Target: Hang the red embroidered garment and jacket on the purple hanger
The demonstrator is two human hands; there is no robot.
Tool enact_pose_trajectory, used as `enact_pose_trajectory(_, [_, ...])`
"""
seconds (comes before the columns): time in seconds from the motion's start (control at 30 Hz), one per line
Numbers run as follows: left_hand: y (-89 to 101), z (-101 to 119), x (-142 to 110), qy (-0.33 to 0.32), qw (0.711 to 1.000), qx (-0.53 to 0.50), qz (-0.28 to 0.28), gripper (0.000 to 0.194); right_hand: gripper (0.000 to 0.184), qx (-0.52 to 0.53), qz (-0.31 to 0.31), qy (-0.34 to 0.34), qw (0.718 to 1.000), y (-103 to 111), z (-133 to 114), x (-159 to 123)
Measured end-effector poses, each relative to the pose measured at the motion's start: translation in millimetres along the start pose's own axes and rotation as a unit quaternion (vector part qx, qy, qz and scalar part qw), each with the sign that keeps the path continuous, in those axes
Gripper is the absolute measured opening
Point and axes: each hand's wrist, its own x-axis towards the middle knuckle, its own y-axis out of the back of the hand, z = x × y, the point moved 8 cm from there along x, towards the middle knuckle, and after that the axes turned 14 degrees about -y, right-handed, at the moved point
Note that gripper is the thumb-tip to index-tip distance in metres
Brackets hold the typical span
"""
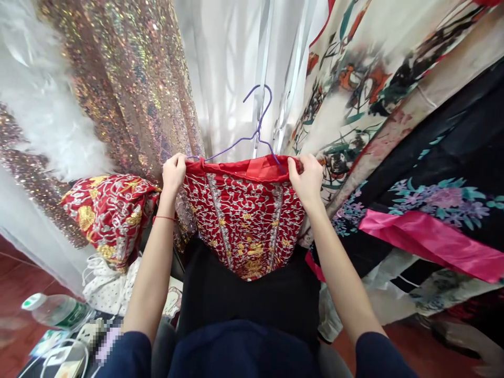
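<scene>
A red embroidered bodice [244,220] with silver and gold thread hangs in front of me on a purple wire hanger [258,126]. My left hand [174,172] pinches the bodice's top left corner, fingers closed on the red cloth. My right hand [306,176] grips the top right corner in the same way. The hanger's arms run into the bodice's top edge between my hands, and its hook stands free above. A thin red string circles my left wrist.
A sequinned gown [129,89] and white feathers [47,110] hang at left, white sheer fabric [232,68] behind, floral robes [394,105] with a pink sash [425,239] at right. Another red embroidered piece [110,210] lies lower left above a water bottle [55,310] and cables [63,354].
</scene>
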Motion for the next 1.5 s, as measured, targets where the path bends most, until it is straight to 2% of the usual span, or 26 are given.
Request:
enact_pose_trajectory(0.1, [7.1, 16, 17, 0.029, 0.997, 0.049, -0.059, 0.056, 0.024, -0.026, -0.010, 0.008, 1.000, -9, -6, -1])
enact_pose_trajectory(0.17, [8.4, 20, 28, 0.034, 0.995, 0.033, -0.090, 0.063, 0.025, -0.052, -0.026, 0.034, 0.998, -16, -8, -2])
enact_pose_trajectory(0.23, [10.9, 16, 30, 0.020, 0.998, -0.023, -0.053, 0.062, 0.029, -0.073, -0.032, 0.052, 0.995, -24, -4, -4])
enact_pose_trajectory(0.3, [3.2, 1, 13, 0.023, 0.997, -0.076, -0.007, 0.057, 0.034, -0.082, -0.038, 0.032, 0.995, -35, 10, -8])
enact_pose_trajectory(0.33, [-11.7, -9, -5, 0.044, 0.994, -0.091, -0.027, 0.055, 0.038, -0.081, -0.047, 0.014, 0.995, -43, 18, -12])
enact_pose_trajectory(0.4, [-53.2, -30, -52, 0.103, 0.984, -0.091, -0.115, 0.056, 0.048, -0.077, -0.077, -0.009, 0.994, -64, 30, -21])
enact_pose_trajectory(0.47, [-91.2, -39, -93, 0.100, 0.973, -0.101, -0.181, 0.053, 0.058, -0.067, -0.100, 0.000, 0.993, -85, 33, -30])
enact_pose_trajectory(0.5, [-105.6, -42, -107, 0.096, 0.969, -0.103, -0.205, 0.051, 0.062, -0.061, -0.102, 0.010, 0.993, -93, 32, -33])
enact_pose_trajectory(0.57, [-120.2, -48, -117, 0.088, 0.968, -0.094, -0.215, 0.050, 0.066, -0.049, -0.100, 0.027, 0.993, -101, 30, -32])
enact_pose_trajectory(0.63, [-121.4, -53, -105, 0.079, 0.972, -0.079, -0.204, 0.053, 0.069, -0.042, -0.097, 0.041, 0.994, -101, 31, -26])
enact_pose_trajectory(0.73, [-118.4, -55, -76, 0.063, 0.976, -0.070, -0.196, 0.051, 0.071, -0.035, -0.101, 0.076, 0.991, -90, 36, -18])
enact_pose_trajectory(0.83, [-124.5, -45, -62, 0.047, 0.973, -0.131, -0.185, 0.046, 0.071, -0.038, -0.121, 0.119, 0.985, -76, 44, -17])
enact_pose_trajectory(0.93, [-127.0, -32, -65, 0.043, 0.968, -0.198, -0.147, 0.045, 0.071, -0.063, -0.115, 0.125, 0.983, -62, 52, -18])
enact_pose_trajectory(1.0, [-115.2, -26, -72, 0.047, 0.962, -0.257, -0.082, 0.042, 0.071, -0.078, -0.112, 0.127, 0.983, -55, 54, -19])
enact_pose_trajectory(1.07, [-100.3, -17, -83, 0.049, 0.934, -0.351, -0.047, 0.042, 0.072, -0.086, -0.111, 0.125, 0.982, -51, 56, -20])
enact_pose_trajectory(1.1, [-96.5, -9, -90, 0.043, 0.916, -0.390, -0.077, 0.044, 0.072, -0.089, -0.109, 0.123, 0.982, -49, 56, -20])
enact_pose_trajectory(1.13, [-96.0, 2, -99, 0.032, 0.898, -0.413, -0.147, 0.045, 0.072, -0.093, -0.107, 0.120, 0.983, -48, 57, -19])
enact_pose_trajectory(1.17, [-97.3, 16, -112, 0.016, 0.878, -0.411, -0.244, 0.045, 0.072, -0.097, -0.107, 0.119, 0.982, -47, 56, -20])
enact_pose_trajectory(1.23, [-97.8, 40, -142, -0.007, 0.828, -0.365, -0.427, 0.037, 0.071, -0.107, -0.110, 0.118, 0.981, -47, 55, -20])
enact_pose_trajectory(1.3, [-94.0, 58, -169, -0.018, 0.784, -0.312, -0.536, 0.036, 0.070, -0.115, -0.114, 0.115, 0.980, -46, 53, -21])
enact_pose_trajectory(1.37, [-90.7, 77, -188, -0.064, 0.783, -0.245, -0.568, 0.037, 0.068, -0.121, -0.113, 0.109, 0.980, -45, 52, -21])
enact_pose_trajectory(1.47, [-94.4, 103, -220, -0.193, 0.819, -0.101, -0.531, 0.027, 0.065, -0.129, -0.109, 0.109, 0.980, -44, 52, -21])
enact_pose_trajectory(1.5, [-100.3, 108, -237, -0.216, 0.811, -0.072, -0.538, 0.024, 0.065, -0.132, -0.108, 0.111, 0.979, -44, 52, -21])
